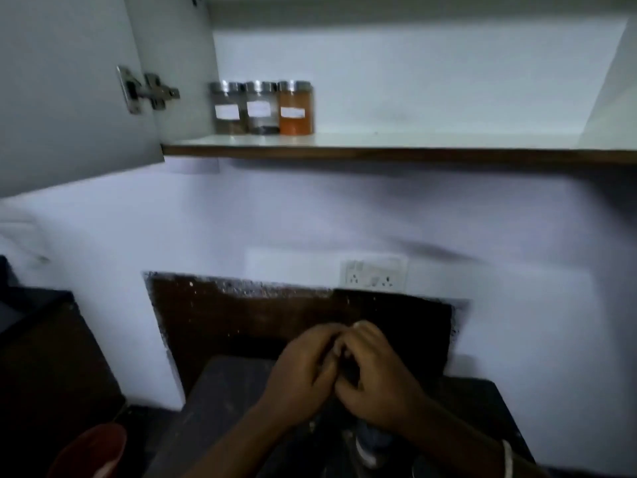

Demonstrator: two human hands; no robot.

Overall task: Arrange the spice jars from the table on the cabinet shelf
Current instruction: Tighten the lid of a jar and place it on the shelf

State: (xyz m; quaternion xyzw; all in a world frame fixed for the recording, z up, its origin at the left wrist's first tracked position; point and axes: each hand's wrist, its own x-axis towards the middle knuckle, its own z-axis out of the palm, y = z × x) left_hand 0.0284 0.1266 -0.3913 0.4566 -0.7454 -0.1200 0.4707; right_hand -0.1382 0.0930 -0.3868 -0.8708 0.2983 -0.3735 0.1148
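Two bare forearms are showing from the bottom edge of the view, with no sleeves covering them as far as can be seen. The left hand (303,370) is wearing nothing: no ring, no watch, no glove is showing on it. The right hand (375,377) is likewise bare, its fingers unadorned, with a pale fingernail catching the light at the top. On the right wrist a thin whitish band (507,458) is sitting, looking like a thread or slim bangle; the blur is keeping its material from being told.
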